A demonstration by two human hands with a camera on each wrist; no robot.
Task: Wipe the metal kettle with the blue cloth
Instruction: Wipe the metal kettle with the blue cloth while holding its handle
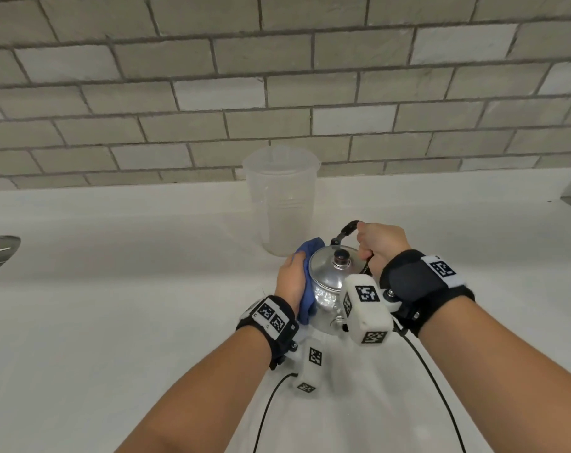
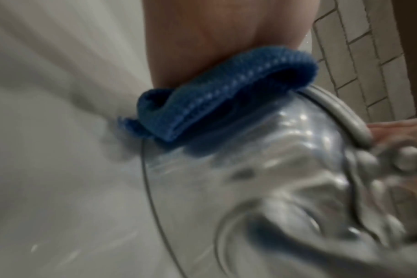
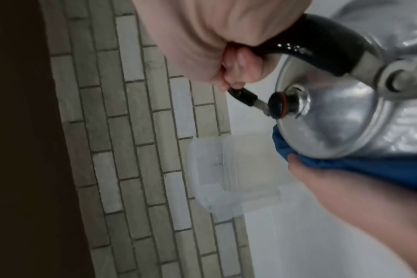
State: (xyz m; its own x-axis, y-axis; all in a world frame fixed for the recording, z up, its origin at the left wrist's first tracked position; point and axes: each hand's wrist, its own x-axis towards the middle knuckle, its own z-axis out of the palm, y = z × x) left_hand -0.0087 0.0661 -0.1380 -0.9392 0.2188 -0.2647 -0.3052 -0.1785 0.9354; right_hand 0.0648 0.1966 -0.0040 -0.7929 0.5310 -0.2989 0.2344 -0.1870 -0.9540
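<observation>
Kettle [image 1: 331,282], small and made of shiny dimpled metal, sits on a white countertop [image 1: 114,289] directly in front of the person, seen from above between two forearms. The right hand [image 1: 380,246] is clenched in a fist around the kettle's arched black handle [image 1: 346,231], which stands upright over the domed lid and its dark knob [image 1: 340,256]; this grip appears meant to steady the kettle so it does not slide or spin under the rubbing. The left hand [image 1: 290,282] presses a folded blue cloth [image 1: 307,289] flat against the kettle's left side, palm cupped to follow the round wall, with the cloth bunched between skin and metal from the lid's rim down toward the base. In the left wrist view the cloth's thick folded edge lies right on the upper shoulder of the kettle, just under the lid. Whether the left fingers are curled around the cloth or lie extended behind it cannot be told, as they are hidden behind the kettle. A translucent plastic jug [image 1: 282,199] stands just behind the kettle, near a wall of pale tiles [image 1: 277,76].
</observation>
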